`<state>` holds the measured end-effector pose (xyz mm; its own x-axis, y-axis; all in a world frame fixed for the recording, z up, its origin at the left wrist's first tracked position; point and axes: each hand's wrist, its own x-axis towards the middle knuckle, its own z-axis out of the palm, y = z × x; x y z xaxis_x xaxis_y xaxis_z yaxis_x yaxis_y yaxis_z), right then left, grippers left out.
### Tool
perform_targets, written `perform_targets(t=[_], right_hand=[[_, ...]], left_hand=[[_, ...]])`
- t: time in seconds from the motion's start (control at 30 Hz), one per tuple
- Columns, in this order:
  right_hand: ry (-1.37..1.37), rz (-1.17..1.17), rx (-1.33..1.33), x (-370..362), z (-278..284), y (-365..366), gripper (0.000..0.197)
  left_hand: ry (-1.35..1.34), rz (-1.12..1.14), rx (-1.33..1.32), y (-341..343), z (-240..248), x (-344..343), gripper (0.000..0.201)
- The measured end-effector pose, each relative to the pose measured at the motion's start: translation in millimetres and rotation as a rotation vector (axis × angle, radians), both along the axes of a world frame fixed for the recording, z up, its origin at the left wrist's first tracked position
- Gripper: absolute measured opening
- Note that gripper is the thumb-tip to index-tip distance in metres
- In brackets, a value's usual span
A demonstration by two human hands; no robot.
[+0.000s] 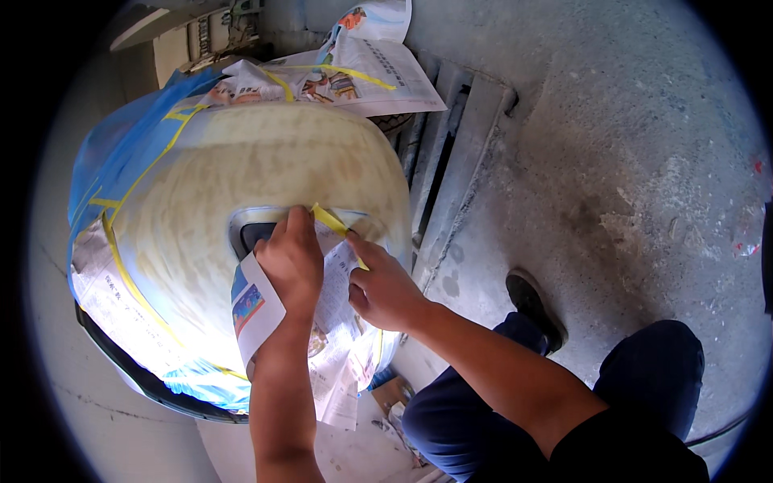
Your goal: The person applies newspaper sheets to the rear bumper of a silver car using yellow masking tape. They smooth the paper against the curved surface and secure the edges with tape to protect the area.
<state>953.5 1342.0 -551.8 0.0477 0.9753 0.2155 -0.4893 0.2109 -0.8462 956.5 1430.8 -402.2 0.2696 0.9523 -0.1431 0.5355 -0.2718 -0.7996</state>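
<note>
A rounded car bumper [266,153] with patchy beige and pale blue paint fills the left. A dark recess [256,233] in it is partly covered by a newspaper sheet [334,282] with yellow masking tape [328,219] along its upper edge. My left hand [288,262] is closed at this taped edge, its fingertips bent and partly hidden. One flap of the paper sticks out left of my left wrist. With the index finger stretched out, my right hand [386,286] presses the tape's right end. Its thumb stands apart and its other fingers curl.
Blue plastic film [121,153] and taped newspaper [121,282] border the bumper on the left. More newspaper [378,76] lies at its far side, beside a slatted metal grate [463,153]. Concrete floor [612,161] stretches to the right, where my shoe [531,302] rests.
</note>
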Motion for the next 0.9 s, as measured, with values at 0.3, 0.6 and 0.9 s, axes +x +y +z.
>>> perform_targets(t=[0.3,0.6,0.9], right_hand=[[0.057,0.147,-0.040,12,-2,7,0.014],[0.112,0.195,-0.096,14,-1,16,0.018],[0.089,0.249,-0.103,26,1,20,0.017]], left_hand=[[-0.042,0.037,0.045,-2,0,-4,0.010],[-0.157,0.139,0.204,-19,-4,-20,0.013],[-0.274,0.110,0.270,-23,-8,-24,0.014]])
